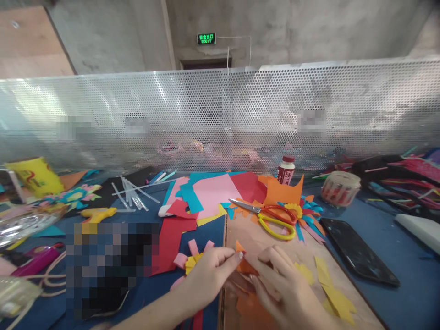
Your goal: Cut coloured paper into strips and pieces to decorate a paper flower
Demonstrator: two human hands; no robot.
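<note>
My left hand (pixel 210 270) and my right hand (pixel 287 279) meet low in the middle of the view, over a brown board (pixel 295 250). Between their fingertips is a small piece of orange paper (pixel 239 247), pinched from both sides and partly covered by the fingers. A larger orange sheet (pixel 252 314) lies beneath the hands. Left of my left hand sits a paper flower (pixel 193 263) with pink loop petals and a yellow centre. Scissors (pixel 271 214) with red and yellow handles rest beyond the right hand, and yellow paper scraps (pixel 335 298) lie to its right.
Coloured sheets (pixel 220 190) are spread behind the hands, with a blue and orange paper flower (pixel 307 213) nearby. A phone (pixel 359 252) and tape roll (pixel 341 188) lie right; a yellow glue gun (pixel 98 213) and glue sticks (pixel 132 192) lie left. A perforated metal screen (pixel 206 105) closes the back.
</note>
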